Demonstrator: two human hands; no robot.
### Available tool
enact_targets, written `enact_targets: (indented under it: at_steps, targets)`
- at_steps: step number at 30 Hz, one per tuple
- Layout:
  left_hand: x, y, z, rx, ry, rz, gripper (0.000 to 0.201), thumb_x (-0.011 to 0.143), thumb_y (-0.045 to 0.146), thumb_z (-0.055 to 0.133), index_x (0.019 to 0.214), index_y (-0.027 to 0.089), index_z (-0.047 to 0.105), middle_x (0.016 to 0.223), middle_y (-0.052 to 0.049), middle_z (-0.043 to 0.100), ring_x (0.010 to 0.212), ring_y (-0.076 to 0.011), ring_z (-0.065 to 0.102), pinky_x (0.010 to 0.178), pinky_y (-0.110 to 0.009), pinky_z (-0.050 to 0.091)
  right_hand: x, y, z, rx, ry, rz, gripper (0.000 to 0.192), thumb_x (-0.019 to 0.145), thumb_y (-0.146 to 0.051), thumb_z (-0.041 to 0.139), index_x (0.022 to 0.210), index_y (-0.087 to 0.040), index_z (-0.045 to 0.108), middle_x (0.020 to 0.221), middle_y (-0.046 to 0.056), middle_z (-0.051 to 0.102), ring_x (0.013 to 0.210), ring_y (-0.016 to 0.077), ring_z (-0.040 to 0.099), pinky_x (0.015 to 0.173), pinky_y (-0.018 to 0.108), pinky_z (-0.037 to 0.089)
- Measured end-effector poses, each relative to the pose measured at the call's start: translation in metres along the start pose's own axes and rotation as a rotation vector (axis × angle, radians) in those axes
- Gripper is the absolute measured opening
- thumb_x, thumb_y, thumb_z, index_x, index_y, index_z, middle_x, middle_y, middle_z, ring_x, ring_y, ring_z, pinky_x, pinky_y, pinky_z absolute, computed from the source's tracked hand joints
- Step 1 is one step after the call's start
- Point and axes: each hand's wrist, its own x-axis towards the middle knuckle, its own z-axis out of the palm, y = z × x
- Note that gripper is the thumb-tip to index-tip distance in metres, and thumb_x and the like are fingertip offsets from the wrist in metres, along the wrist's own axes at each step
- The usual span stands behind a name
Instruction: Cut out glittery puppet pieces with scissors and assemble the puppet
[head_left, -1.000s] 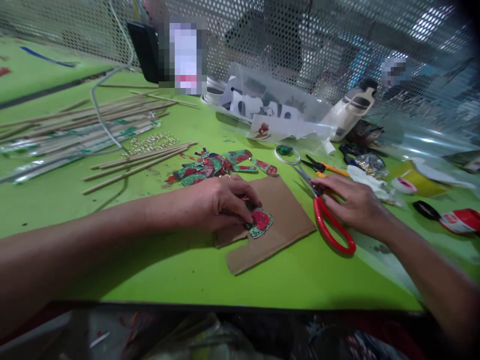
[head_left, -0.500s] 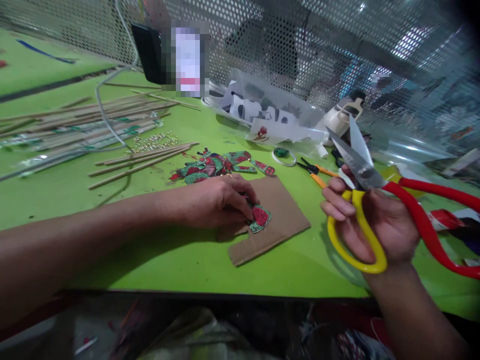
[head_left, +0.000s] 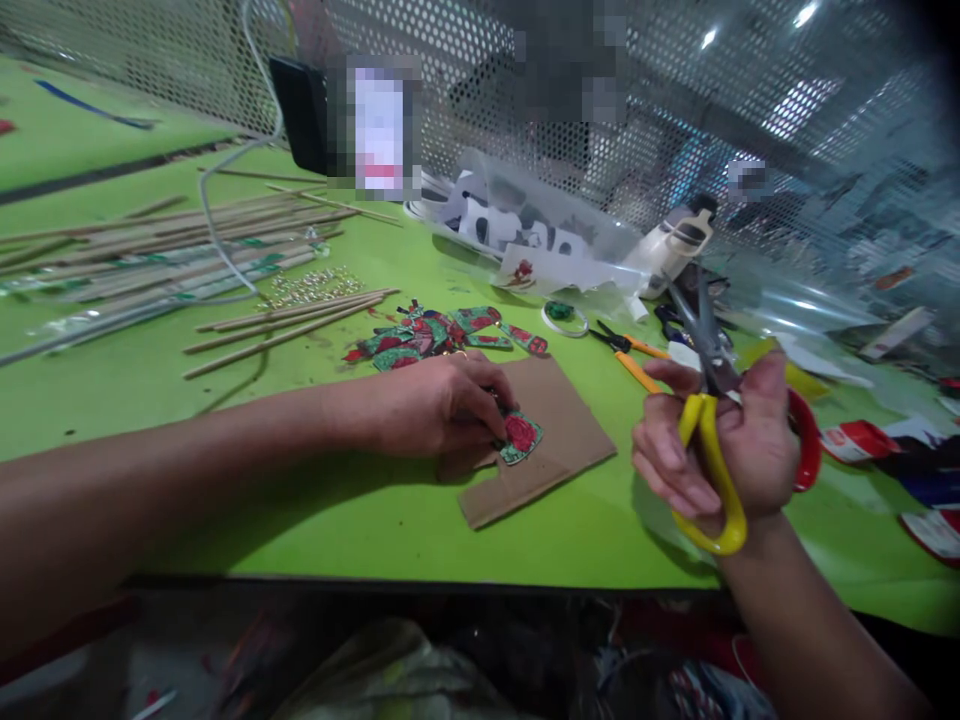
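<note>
My left hand (head_left: 466, 405) rests on a piece of brown cardboard (head_left: 566, 425), its fingers closed on a small painted cutout (head_left: 523, 437) with a red rose on green. Part of that cutout is hidden under the fingers. Over the table at the right, my right hand (head_left: 754, 455) is palm up and holds scissors (head_left: 716, 455) with one yellow and one red handle. Their blades point up and away, nearly together. Beyond my left hand lies a pile of similar red-and-green painted cutouts (head_left: 420, 335).
Orange-handled pliers (head_left: 636, 372) and a white ring-shaped roll (head_left: 564, 320) lie past the cardboard. Wooden sticks (head_left: 292, 320) and small gold pieces (head_left: 311, 285) are at left. A clear plastic tray (head_left: 480, 245), a cream bottle (head_left: 671, 245) and a phone (head_left: 379, 130) stand behind.
The scissors have turned in my right hand: their handles came together and the blades narrowed. The red handle swung in behind the hand. My left hand stays on the cutout.
</note>
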Motion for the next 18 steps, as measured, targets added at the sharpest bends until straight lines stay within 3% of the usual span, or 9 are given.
enact_targets:
  at_steps: [2, 5, 7, 12, 16, 18]
  targets:
    - [0.0, 0.001, 0.0, 0.004, 0.002, 0.0, 0.021, 0.093, 0.02, 0.06, 0.097, 0.021, 0.081, 0.116, -0.011, 0.07, 0.102, -0.022, 0.066, 0.095, -0.037, 0.053, 0.001, 0.0, -0.003, -0.013, -0.044, 0.065, 0.078, 0.092, -0.082, 0.022, 0.106, -0.028, 0.077, 0.065, 0.004, 0.07, 0.034, 0.0117, 0.047, 0.037, 0.026, 0.042]
    - [0.0, 0.001, 0.0, -0.008, 0.017, 0.028, 0.021, 0.093, 0.021, 0.06, 0.098, 0.021, 0.081, 0.115, -0.012, 0.07, 0.101, -0.0221, 0.067, 0.093, -0.036, 0.053, 0.007, 0.003, -0.009, -0.09, 0.019, 0.115, 0.073, 0.096, -0.074, 0.023, 0.103, -0.025, 0.077, 0.078, 0.008, 0.074, 0.062, 0.0211, 0.068, 0.065, 0.039, 0.058]
    - [0.0, 0.0, 0.001, -0.007, 0.032, 0.049, 0.021, 0.093, 0.019, 0.061, 0.097, 0.021, 0.081, 0.115, -0.012, 0.071, 0.101, -0.0219, 0.067, 0.092, -0.036, 0.054, 0.01, 0.007, -0.016, -0.174, 0.091, 0.123, 0.069, 0.097, -0.07, 0.025, 0.107, -0.023, 0.074, 0.078, 0.007, 0.072, 0.07, 0.0233, 0.069, 0.072, 0.041, 0.058]
    - [0.0, -0.003, 0.0, -0.013, 0.019, 0.047, 0.02, 0.093, 0.02, 0.062, 0.098, 0.022, 0.082, 0.115, -0.012, 0.07, 0.102, -0.0223, 0.066, 0.093, -0.036, 0.053, 0.004, 0.008, -0.031, -0.345, 0.139, 0.123, 0.066, 0.095, -0.074, 0.034, 0.122, -0.024, 0.067, 0.077, 0.005, 0.071, 0.065, 0.0215, 0.067, 0.062, 0.035, 0.056]
    - [-0.001, -0.004, -0.002, -0.082, -0.02, 0.001, 0.02, 0.093, 0.02, 0.062, 0.1, 0.022, 0.081, 0.117, -0.011, 0.069, 0.103, -0.0213, 0.066, 0.096, -0.036, 0.052, -0.005, 0.003, -0.028, -0.379, 0.122, 0.153, 0.056, 0.093, -0.071, 0.046, 0.094, -0.022, 0.074, 0.081, 0.008, 0.074, 0.073, 0.0232, 0.071, 0.069, 0.036, 0.059]
    - [-0.001, -0.005, -0.003, -0.103, -0.025, -0.023, 0.019, 0.093, 0.02, 0.063, 0.099, 0.021, 0.081, 0.117, -0.011, 0.069, 0.105, -0.0207, 0.066, 0.097, -0.035, 0.052, -0.008, 0.001, -0.022, -0.375, 0.126, 0.172, 0.046, 0.094, -0.062, 0.055, 0.092, -0.021, 0.076, 0.078, 0.006, 0.073, 0.072, 0.0204, 0.07, 0.069, 0.032, 0.058]
